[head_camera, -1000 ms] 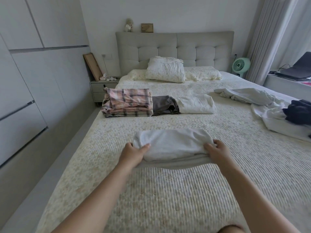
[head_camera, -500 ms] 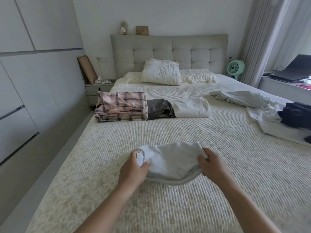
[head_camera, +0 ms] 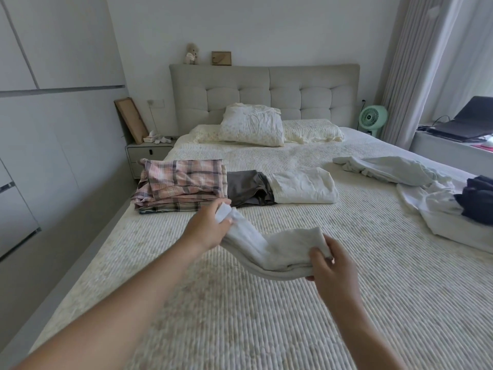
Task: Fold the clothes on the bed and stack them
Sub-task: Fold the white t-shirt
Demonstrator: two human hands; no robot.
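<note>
A folded white garment (head_camera: 277,248) hangs above the bed (head_camera: 266,316), sagging in the middle. My left hand (head_camera: 206,227) grips its far left end, raised near the plaid stack. My right hand (head_camera: 329,268) pinches its near right end. A folded plaid stack (head_camera: 181,186) lies at the bed's left edge, with a folded dark grey garment (head_camera: 246,189) and a folded cream garment (head_camera: 304,189) beside it. Unfolded pale clothes (head_camera: 386,170) and a dark navy garment (head_camera: 477,200) lie on the right side.
Pillows (head_camera: 253,126) rest against the padded headboard (head_camera: 264,89). A nightstand (head_camera: 148,153) stands at the left, wardrobe doors (head_camera: 53,129) along the left wall. A green fan (head_camera: 372,120) and a laptop (head_camera: 461,120) are at the right.
Both hands lifted the folded white garment off the bed and carried it forward and left toward the folded stacks. My left hand rose higher than my right.
</note>
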